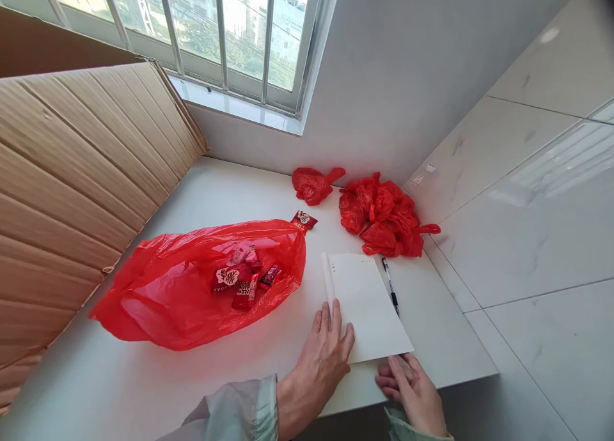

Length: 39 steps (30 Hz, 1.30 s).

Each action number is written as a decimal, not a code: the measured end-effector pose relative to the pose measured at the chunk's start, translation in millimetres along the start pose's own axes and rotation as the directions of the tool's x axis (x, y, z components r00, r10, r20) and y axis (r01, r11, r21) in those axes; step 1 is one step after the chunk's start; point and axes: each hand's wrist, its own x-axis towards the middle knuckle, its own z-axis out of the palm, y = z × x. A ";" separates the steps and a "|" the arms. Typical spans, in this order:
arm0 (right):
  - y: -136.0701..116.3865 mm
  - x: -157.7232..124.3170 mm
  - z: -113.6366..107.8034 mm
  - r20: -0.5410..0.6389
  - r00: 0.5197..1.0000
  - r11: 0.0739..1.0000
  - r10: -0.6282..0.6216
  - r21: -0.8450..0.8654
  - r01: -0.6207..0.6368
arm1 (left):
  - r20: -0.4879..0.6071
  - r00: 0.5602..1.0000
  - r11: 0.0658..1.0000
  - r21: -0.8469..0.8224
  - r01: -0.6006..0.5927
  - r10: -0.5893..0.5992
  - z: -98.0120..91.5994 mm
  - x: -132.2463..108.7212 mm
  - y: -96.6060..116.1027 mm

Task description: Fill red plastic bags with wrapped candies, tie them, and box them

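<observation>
My left hand (323,348) lies palm down with its fingers spread over the left edge of a white notebook (367,307). That edge is curled, and a few small marks show along the top of the page. My right hand (415,390) is at the notebook's lower right corner, fingers loosely bent and apart, with a fingertip at the corner; nothing shows in its grasp. A black-and-clear pen (390,284) lies along the notebook's right side. Left of my hands, an open red plastic bag (167,287) holds several wrapped candies (233,278).
One wrapped candy (304,220) lies outside the bag's mouth. Tied red bags (384,214) are heaped in the back corner, beside a smaller red bag (311,185). A large cardboard box (86,172) stands at left on the white table (240,185), below a barred window (230,38).
</observation>
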 end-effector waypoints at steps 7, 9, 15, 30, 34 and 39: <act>-5.6 18.8 -27.0 -0.088 0.891 0.712 -0.444 -0.639 0.292 | 0.025 1.000 0.999 -0.047 -0.011 0.012 10.8 10.0 1.3; -8.1 28.5 -16.6 0.020 0.833 0.603 -0.553 -0.681 0.417 | 0.027 0.999 0.999 -0.049 -0.018 0.020 17.0 20.0 2.4; 4.7 64.3 -18.5 0.154 0.802 0.385 -0.577 -0.815 0.434 | 0.012 0.998 0.998 -0.041 -0.055 0.056 17.6 29.5 4.8; -129.8 -34.7 138.3 0.666 0.198 0.233 -0.719 -0.037 0.972 | 0.150 0.956 0.956 -0.119 0.270 -0.251 -143.8 -75.9 -139.7; -154.9 -42.5 202.9 0.781 0.196 0.127 -0.593 -0.149 0.981 | 0.191 0.915 0.895 -0.214 0.392 -0.356 -115.7 -69.1 -162.8; -151.4 -13.5 226.8 0.812 0.256 0.114 -0.525 -0.230 0.966 | 0.121 0.880 0.811 -0.348 0.470 -0.459 -73.4 -58.6 -177.8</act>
